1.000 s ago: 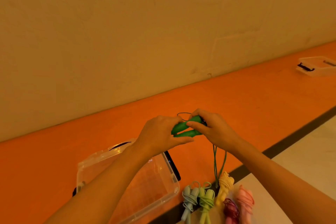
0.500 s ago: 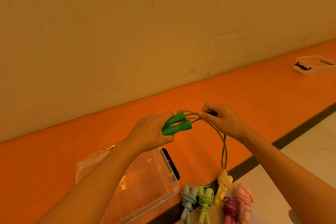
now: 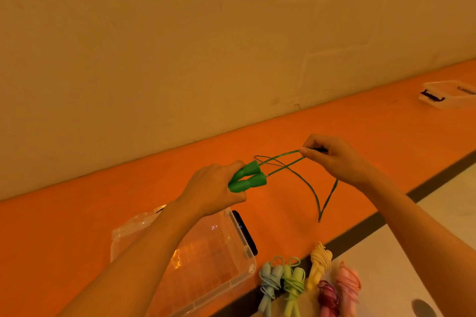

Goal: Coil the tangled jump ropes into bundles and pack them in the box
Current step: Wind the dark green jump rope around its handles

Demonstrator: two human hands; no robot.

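My left hand grips the two handles of a dark green jump rope side by side above the orange floor. Its thin cord runs right to my right hand, which pinches the strands and holds them taut, while a loop hangs down below that hand. A clear plastic box stands open under my left forearm, and nothing shows inside it. Several coiled rope bundles lie at the bottom: pale blue, light green, yellow, dark red and pink.
The box lid with black clips lies far right on the orange floor strip. A beige wall rises behind. A dark line divides the orange from a pale floor at the right.
My hands have pulled apart: the left stays on the green handles while the right slid out along the cord to the right, stretching it, and the hanging loop has risen off the bundles.
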